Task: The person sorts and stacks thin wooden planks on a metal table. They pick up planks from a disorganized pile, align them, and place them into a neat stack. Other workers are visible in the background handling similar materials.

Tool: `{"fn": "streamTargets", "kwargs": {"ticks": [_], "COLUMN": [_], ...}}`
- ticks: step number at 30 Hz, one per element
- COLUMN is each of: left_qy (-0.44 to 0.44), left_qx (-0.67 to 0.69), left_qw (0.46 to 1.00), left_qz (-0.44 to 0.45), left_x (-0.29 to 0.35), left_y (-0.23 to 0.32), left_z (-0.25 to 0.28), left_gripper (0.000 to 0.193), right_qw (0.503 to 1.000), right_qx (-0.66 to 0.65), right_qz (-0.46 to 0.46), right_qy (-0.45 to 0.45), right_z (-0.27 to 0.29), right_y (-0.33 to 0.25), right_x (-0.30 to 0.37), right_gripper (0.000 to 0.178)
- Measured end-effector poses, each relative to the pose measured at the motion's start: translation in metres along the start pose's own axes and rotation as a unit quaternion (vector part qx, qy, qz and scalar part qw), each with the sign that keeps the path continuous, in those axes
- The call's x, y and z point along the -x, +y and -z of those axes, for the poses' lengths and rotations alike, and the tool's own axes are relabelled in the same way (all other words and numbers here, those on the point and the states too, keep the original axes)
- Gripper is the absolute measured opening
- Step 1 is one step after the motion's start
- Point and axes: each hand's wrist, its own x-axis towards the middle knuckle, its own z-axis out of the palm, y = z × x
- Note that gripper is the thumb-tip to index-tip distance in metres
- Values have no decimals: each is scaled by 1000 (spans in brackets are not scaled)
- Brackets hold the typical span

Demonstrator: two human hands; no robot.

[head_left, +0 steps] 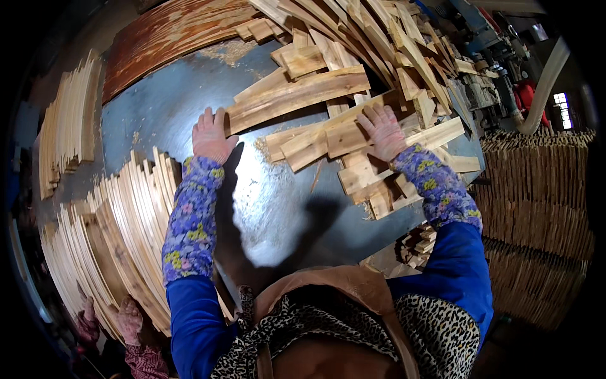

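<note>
My left hand (213,136) is at the left end of a long wooden board (297,96). Its fingers are stretched out with the thumb apart, and the hand touches or nearly touches the board's end. On the right, my right hand (384,132) lies with spread fingers over a jumble of shorter wooden pieces (344,140); what is under its palm is hidden. Several short offcuts (372,180) lie loosely stacked just below that hand. Both arms wear flowered sleeve covers. All this wood rests on a blue-grey metal table (271,208).
A tall heap of wood strips (379,38) covers the far right. A reddish-brown panel (170,38) lies at the far left. Rows of strips (120,221) stand at left, where another person's hands (129,319) touch them. Stacked wood (536,208) stands at right.
</note>
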Motion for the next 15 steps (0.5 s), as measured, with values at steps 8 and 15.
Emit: {"fn": "streamTargets", "kwargs": {"ticks": [8,15], "left_qy": [-216,-143], "left_qx": [136,304], "left_qw": [966,925], "left_qz": [34,178], "left_x": [-63,113], "left_y": [11,22], "left_z": [12,10], "left_gripper": [109,67], "right_qw": [993,994], "right_qx": [-12,-20], "right_qz": [80,89], "right_qy": [-87,-62], "right_z": [-4,-6], "right_y": [27,-4], "right_x": [-37,-48], "right_gripper": [105,101]}}
